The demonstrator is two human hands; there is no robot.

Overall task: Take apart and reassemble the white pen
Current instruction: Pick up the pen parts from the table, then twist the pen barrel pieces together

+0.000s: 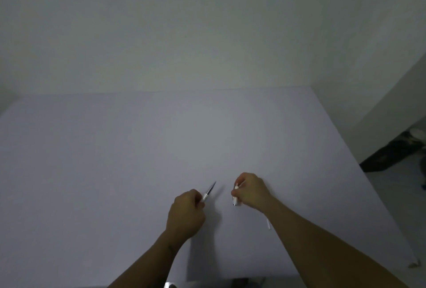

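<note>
White pen in pieces over the pale table — one part in each hand, held just above the surface near the front edge. Left hand is curled into a closed grip, fingers pressed together around the front section, whose white collar and dark tapered tip stick out past the thumb, pointing up and away to the right. Right hand has its fingers pinched around the white barrel, which hangs roughly upright, its lower end with a silvery rim showing below the fingers. The two parts are apart, a clear gap between them. A thin white piece lies on the table just beside the right forearm — too small to tell what it is. No writing or brand can be read on any part; the picture is dim.
</note>
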